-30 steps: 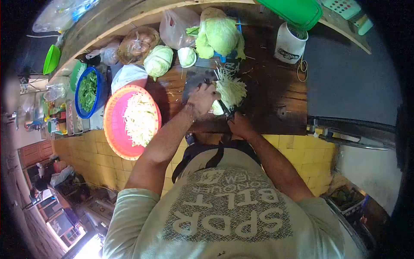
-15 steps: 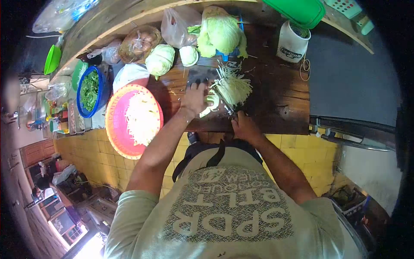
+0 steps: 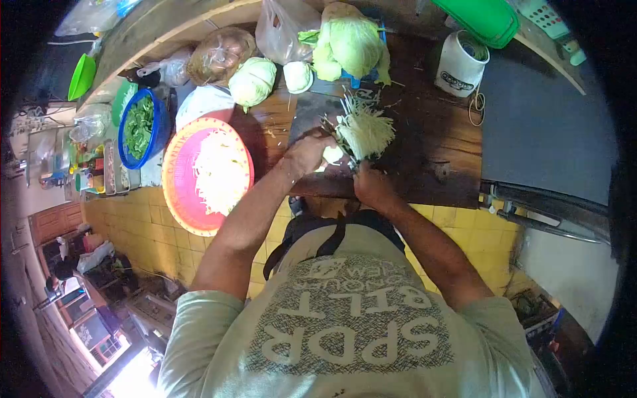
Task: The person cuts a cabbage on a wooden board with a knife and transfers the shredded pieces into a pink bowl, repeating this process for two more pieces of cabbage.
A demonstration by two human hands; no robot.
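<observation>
My right hand [image 3: 373, 184] is closed around the handle of a knife [image 3: 354, 161], whose blade points away from me along the left side of a heap of shredded cabbage [image 3: 369, 132]. Left of the blade, my left hand [image 3: 310, 154] is curled over a pale piece of cabbage [image 3: 332, 156]; part of the piece is hidden under the fingers. Both hands work at a dark cutting board [image 3: 306, 114] on the wooden table [image 3: 441, 142].
To the left stands a pink basin [image 3: 174, 174] holding shredded cabbage, beside a blue basin [image 3: 156, 136] of chopped greens. Behind the board are a whole cabbage [image 3: 252, 83], a smaller one [image 3: 298, 77] and a large leafy one [image 3: 352, 46]. A white container [image 3: 458, 66] stands at the back right.
My left hand has gone from lying with fingers stretched out left of the cabbage piece to curling over it, nearer the blade. The knife remains in my right hand. The view has shifted slightly.
</observation>
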